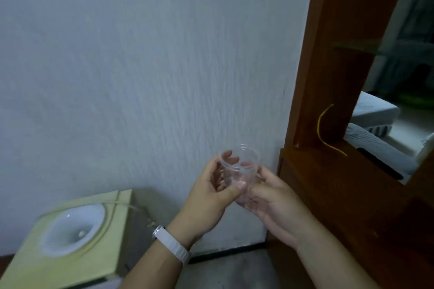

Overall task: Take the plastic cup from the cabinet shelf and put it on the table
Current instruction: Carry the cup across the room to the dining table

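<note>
Clear, ribbed plastic cup (pixel 239 171) tilted, left hand (pixel 211 197) fingers curled round its rim, right hand (pixel 270 202) cradling its base, textured white wall (pixel 141 65) behind

A pale grey-white wall (pixel 141 65) with a rough vertical texture fills most of the view, lit dimly and evenly, and a dark skirting strip (pixel 225 253) runs along its foot above a grey floor (pixel 230 272). At lower left stands a yellowish water dispenser top (pixel 77 263) with a white funnel-shaped recess (pixel 72 230) in it. At right a reddish-brown wooden cabinet (pixel 328 77) rises beside the wall, a thin yellow wire (pixel 319 124) hanging against its upright, and through its opening another room shows, blurred, with grey upholstered furniture (pixel 373 110).
</note>
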